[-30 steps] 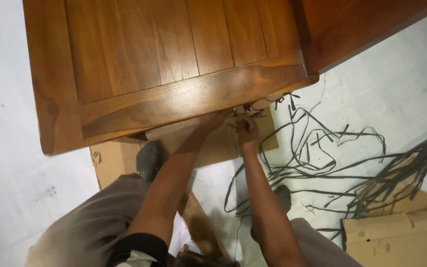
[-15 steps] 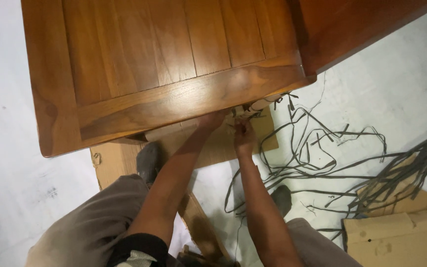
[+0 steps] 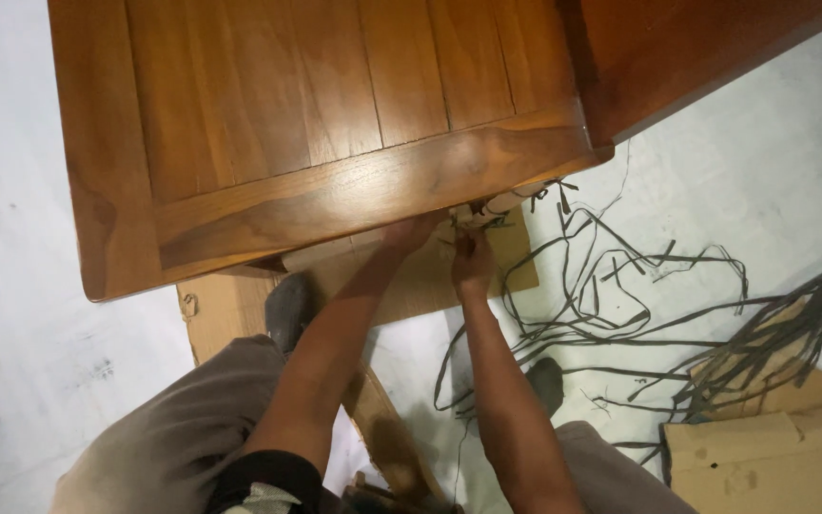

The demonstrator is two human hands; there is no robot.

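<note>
The tabletop (image 3: 335, 143) is wood, stained warm brown and varnished, with a smooth gloss that catches the light along its framed edge; the grain shows in the planks. A second wooden panel (image 3: 696, 48) beside it is darker and just as glossy. Under the edge, the right hand (image 3: 473, 262) pinches thin, flat, dull grey-green strips (image 3: 620, 305), limp like plastic or paper strapping, which lie tangled over the floor. The floor (image 3: 30, 362) is pale, matt and scuffed with small dark marks. The cardboard (image 3: 420, 276) on it is plain brown, matt and creased. The trousers (image 3: 164, 447) are soft, matt, grey-brown cloth
</note>
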